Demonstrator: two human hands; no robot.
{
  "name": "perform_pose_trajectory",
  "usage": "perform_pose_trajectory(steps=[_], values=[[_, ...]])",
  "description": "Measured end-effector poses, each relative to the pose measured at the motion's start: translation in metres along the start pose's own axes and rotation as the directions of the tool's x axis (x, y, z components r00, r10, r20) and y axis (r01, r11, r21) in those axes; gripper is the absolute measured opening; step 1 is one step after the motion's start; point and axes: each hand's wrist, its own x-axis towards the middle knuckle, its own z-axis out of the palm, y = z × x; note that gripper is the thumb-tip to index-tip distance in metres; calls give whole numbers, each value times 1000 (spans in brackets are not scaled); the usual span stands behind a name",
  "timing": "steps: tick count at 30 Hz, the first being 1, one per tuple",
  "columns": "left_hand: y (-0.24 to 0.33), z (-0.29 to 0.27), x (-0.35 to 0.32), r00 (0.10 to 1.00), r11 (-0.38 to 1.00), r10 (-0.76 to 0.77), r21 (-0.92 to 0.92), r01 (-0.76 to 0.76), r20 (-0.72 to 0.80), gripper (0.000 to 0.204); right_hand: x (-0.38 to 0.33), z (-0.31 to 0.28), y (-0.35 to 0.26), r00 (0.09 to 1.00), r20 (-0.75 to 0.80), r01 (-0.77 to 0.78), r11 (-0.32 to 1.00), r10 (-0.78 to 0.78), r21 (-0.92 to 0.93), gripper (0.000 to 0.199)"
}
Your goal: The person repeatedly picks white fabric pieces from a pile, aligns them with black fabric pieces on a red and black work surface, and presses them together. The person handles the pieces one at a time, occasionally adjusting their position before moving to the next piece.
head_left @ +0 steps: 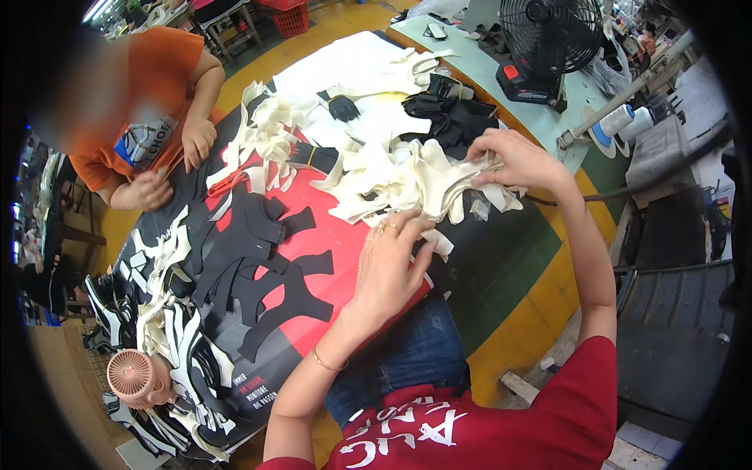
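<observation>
A loose heap of cream cut fabric pieces (431,176), curved and forked in shape, lies in front of me on the table. My right hand (517,160) pinches the edges of several of them between thumb and fingers at the heap's right side. At the near edge of the heap, my left hand (395,258) has its fingers bent over a cream fabric piece (440,244), whose end shows between thumb and fingers. Black cut pieces (294,301) of a like shape are spread to the left of my left forearm, over a red and black sheet (342,254).
Across the table at left, a person in an orange top (168,70) handles black pieces. Black bundles (446,117) lie behind the heap. A pink fan (133,377) stands at the lower left, a black fan (548,39) on the green table (419,30), with thread cones (616,121) nearby.
</observation>
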Motion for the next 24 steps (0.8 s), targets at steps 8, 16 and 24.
perform_pose_trajectory(steps=[8,16,24], values=[[-12,13,17,997,999,-43,34,40,70,35,12,25,-13,999,33,-19,998,21,-53,42],[-11,11,17,977,985,-171,14,170,129,40,16,14,6,999,21,38,981,-43,188,32],[-4,33,29,994,920,107,380,-99,0,52,19,10,38,983,-158,48,701,94,712,21]])
